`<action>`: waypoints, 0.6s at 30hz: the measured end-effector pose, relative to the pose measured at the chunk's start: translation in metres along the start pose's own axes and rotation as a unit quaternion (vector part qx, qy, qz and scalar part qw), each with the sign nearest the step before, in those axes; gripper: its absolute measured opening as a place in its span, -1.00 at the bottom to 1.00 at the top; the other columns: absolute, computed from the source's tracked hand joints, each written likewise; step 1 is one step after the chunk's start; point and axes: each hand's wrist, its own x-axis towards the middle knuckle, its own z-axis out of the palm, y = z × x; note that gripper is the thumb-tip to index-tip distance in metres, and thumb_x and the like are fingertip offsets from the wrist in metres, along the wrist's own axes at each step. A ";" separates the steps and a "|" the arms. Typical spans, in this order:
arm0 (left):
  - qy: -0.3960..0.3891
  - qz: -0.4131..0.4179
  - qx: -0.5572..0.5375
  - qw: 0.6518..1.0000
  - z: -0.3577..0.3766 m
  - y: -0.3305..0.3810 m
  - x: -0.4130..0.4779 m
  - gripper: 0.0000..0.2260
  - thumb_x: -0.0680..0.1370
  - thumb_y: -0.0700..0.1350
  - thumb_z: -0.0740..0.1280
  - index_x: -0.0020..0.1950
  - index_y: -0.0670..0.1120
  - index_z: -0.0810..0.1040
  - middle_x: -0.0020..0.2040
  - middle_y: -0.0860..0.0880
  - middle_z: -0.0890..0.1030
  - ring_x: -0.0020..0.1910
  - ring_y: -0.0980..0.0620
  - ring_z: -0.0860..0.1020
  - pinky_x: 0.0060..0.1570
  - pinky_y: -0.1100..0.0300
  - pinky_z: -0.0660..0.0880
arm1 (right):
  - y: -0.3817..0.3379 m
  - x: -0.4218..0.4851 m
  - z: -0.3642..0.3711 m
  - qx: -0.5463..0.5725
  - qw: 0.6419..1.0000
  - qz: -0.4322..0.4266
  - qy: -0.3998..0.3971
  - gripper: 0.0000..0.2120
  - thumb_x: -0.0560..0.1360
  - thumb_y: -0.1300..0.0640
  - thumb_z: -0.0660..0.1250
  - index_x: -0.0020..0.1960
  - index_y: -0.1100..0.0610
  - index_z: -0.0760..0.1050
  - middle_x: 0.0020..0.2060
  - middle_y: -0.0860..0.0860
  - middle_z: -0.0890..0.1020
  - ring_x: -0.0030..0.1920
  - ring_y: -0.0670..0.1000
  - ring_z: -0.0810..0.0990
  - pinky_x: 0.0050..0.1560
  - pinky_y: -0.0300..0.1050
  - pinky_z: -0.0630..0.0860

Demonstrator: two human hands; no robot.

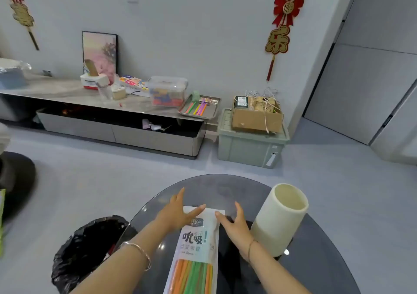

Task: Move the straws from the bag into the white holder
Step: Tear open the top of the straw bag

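Straws, orange and green (191,275), lie sealed in the long printed plastic bag (198,244) on your round glass table (316,271). Left hand (176,212) and right hand (234,223), fingers spread, press its top corners, gripping nothing. Tear hard and straws may scatter; the tall white cylindrical holder (279,219), just beside, could tip.

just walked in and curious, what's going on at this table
A person is working at the top end of a long bag of coloured straws lying on a dark glass table. The left hand and right hand both rest on the bag's far end, apparently about to open it. The straws are all inside the bag. The white holder stands upright just right of the bag, and looks empty.
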 end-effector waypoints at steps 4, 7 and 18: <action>0.007 -0.020 -0.054 0.998 0.011 -0.011 0.027 -0.09 0.39 0.41 0.22 0.53 -0.14 0.07 0.34 -0.13 0.46 0.30 -0.08 0.48 0.31 0.01 0.40 | 0.018 0.022 0.003 0.076 0.997 0.011 -0.001 -0.25 0.49 -0.03 0.33 0.51 0.05 0.00 0.44 0.06 0.31 0.40 0.05 0.32 0.33 -0.11 0.26; 0.018 -0.002 -0.047 0.999 0.022 -0.014 0.042 -0.26 0.45 0.31 0.26 0.45 -0.15 0.27 0.26 -0.12 0.51 0.10 -0.05 0.56 0.14 0.11 0.49 | 0.032 0.033 0.006 0.087 0.996 0.017 0.009 -0.33 0.48 0.01 0.36 0.47 0.10 0.12 0.22 0.05 0.50 0.29 0.08 0.45 0.39 0.02 0.32; 0.013 0.019 -0.171 0.985 0.021 -0.014 0.045 -0.54 0.50 0.01 0.38 0.31 -0.18 0.41 -0.07 -0.05 0.45 -0.16 0.01 0.51 -0.27 0.29 0.51 | 0.030 0.040 0.013 0.107 0.993 -0.008 0.058 -0.63 0.53 0.28 0.22 0.33 0.16 0.35 0.28 0.18 0.46 0.23 0.14 0.50 0.29 0.10 0.45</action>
